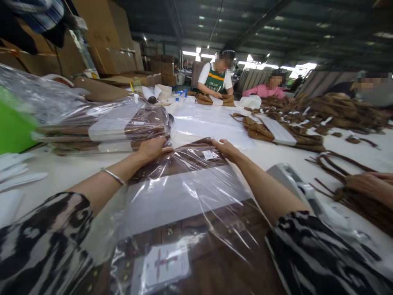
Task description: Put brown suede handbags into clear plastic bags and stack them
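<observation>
A folded brown garment in a clear plastic bag (190,196) lies in front of me, with a white paper band across it and a printed tag (167,264) near its lower end. My left hand (152,150) is closed at the bag's far left corner, its fingertips partly hidden. At the far right corner, my right hand (227,150) grips the bag's edge beside a small white label (208,155). Just beyond my left hand, a stack of bagged brown garments (113,125) rests on the table.
Flat clear plastic bags (208,123) cover the table's middle. Banded brown garments (282,133) and a brown heap (344,110) lie to the right. A grey device (288,182) stands beside my right forearm. Another person's hand (373,186) handles brown straps; a co-worker (215,80) stands across.
</observation>
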The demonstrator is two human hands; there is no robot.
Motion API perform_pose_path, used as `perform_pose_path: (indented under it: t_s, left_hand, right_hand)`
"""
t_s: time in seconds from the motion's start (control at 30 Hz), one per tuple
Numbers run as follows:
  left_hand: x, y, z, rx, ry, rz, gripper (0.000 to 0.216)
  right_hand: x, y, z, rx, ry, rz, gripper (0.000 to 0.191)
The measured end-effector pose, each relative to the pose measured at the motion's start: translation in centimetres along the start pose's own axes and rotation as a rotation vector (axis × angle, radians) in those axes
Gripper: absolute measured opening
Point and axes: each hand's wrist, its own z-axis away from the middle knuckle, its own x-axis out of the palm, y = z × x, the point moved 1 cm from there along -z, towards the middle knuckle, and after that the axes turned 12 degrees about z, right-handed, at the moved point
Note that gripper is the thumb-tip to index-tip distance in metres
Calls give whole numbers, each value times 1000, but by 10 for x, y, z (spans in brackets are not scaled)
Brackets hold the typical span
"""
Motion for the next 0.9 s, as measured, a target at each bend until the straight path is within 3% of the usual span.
perform_pose_path:
  t_s: [0.07, 0.13, 0.23, 0.3, 0.37, 0.47, 0.57, 0.63, 0.8, 0.9]
  left_hand:
    - [-15, 16, 13, 66, 9, 19, 57]
    - [-35, 30, 42, 151, -13, 57, 62]
    - [-60, 41, 119, 260, -110, 133, 67]
    - [-63, 45, 184, 291, -167, 136, 65]
    - [-54, 51, 244, 306, -198, 68, 66]
    - [-30, 65, 300, 304, -223, -60, 67]
    - [-18, 75, 316, 283, -197, -116, 67]
    - [-24, 72, 314, 270, -213, -97, 65]
    - [-74, 47, 307, 220, -303, 39, 61]
    - [-97, 62, 314, 196, -183, 81, 57]
  right_hand:
    - [-35, -3, 25, -52, 5, 37, 88]
    - [-74, 1, 65, -148, -27, 68, 89]
    - [-111, 30, 146, -252, -69, 92, 78]
    - [-110, 63, 199, -257, -65, 107, 75]
    - [-91, 95, 238, -248, -93, 115, 72]
    - [-56, 121, 266, -237, -121, 140, 67]
    - [-40, 115, 279, -228, -98, 106, 60]
    - [-38, 104, 290, -232, -110, 48, 60]
    - [-33, 86, 333, -261, -150, -83, 68]
    - [-41, 94, 356, -170, -137, -273, 75]
